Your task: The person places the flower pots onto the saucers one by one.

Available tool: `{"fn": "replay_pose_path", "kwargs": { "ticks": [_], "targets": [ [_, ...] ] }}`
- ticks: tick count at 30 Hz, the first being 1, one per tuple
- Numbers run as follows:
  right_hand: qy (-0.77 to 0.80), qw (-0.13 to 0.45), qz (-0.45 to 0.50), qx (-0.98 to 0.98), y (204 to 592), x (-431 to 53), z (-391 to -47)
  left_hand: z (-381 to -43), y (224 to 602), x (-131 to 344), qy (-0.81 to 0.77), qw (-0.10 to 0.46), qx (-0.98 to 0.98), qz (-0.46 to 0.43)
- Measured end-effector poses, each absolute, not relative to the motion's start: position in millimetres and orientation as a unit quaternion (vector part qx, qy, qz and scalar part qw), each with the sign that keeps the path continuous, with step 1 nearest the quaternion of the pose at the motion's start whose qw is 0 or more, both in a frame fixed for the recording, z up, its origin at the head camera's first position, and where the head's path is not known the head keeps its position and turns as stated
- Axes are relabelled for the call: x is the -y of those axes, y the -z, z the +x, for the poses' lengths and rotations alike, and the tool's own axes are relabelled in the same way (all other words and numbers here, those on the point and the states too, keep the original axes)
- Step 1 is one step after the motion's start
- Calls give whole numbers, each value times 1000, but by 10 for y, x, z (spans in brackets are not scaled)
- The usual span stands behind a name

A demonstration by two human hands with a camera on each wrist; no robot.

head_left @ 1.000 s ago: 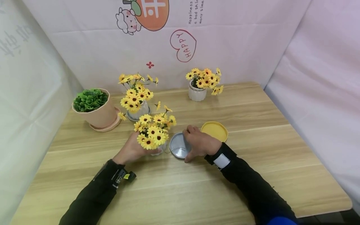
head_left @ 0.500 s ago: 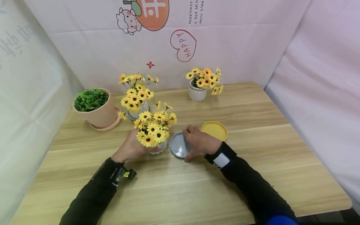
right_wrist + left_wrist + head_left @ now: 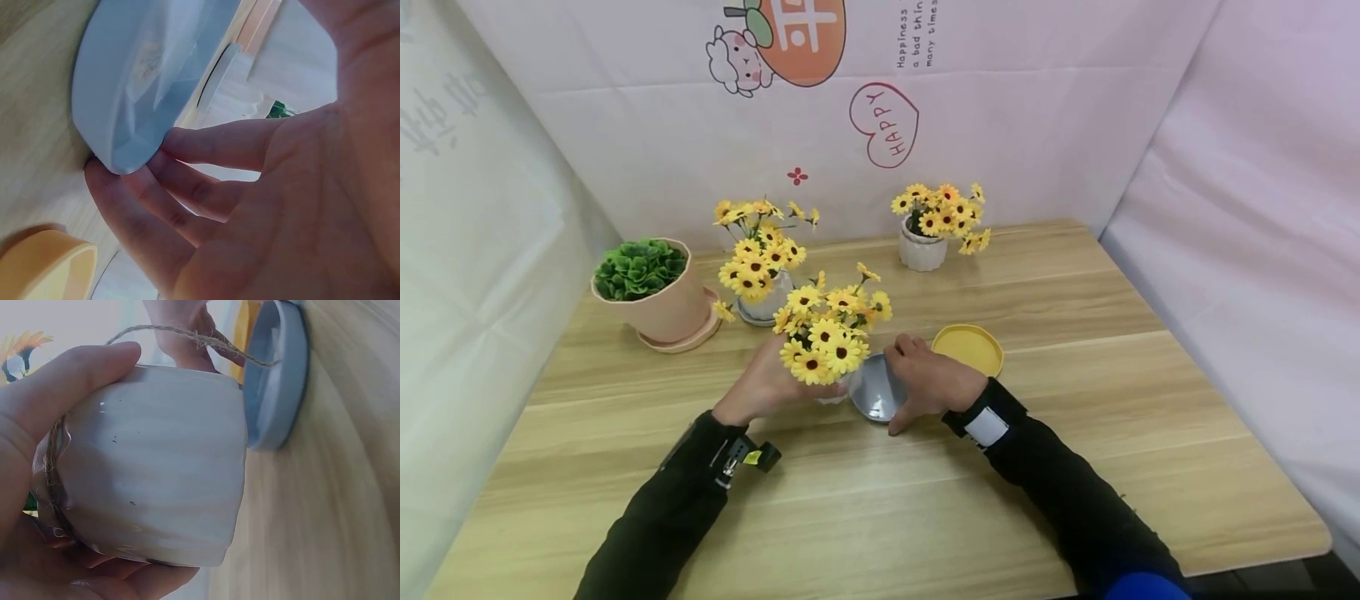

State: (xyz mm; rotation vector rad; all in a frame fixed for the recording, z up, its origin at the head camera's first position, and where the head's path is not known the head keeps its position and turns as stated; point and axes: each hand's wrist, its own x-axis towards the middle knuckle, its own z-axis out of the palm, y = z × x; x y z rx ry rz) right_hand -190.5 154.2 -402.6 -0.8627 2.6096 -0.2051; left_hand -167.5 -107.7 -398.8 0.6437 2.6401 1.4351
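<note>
My left hand (image 3: 767, 385) grips a white ribbed flower pot (image 3: 156, 465) holding yellow daisy-like flowers (image 3: 826, 337). In the left wrist view the pot's base is raised off the table, beside the grey saucer (image 3: 872, 387). Twine (image 3: 187, 334) circles the pot's neck, and a loose strand reaches over the saucer. My right hand (image 3: 936, 382) holds the saucer by its right side, thumb at the near edge and fingers at the far edge. The right wrist view shows fingertips against the saucer's rim (image 3: 134, 162); its thumb is hidden there.
A yellow saucer (image 3: 967, 350) lies just beyond my right hand. Behind my left hand stands another daisy pot (image 3: 767, 300) on a grey saucer. A pink pot (image 3: 658, 308) with green leaves is at the left, and a white daisy pot (image 3: 922, 252) stands at the back.
My left hand has lifted the flower pot and brought it rightward, closer to the grey saucer. The right hand stays on the saucer.
</note>
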Motion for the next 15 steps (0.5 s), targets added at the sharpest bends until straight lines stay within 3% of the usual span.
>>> {"fn": "replay_pose_path", "kwargs": {
  "ticks": [15],
  "targets": [
    [103,202,-316,-921,3999,-1635,-1958,-1761,3927,784,-469,38,-848,244]
  ]
}}
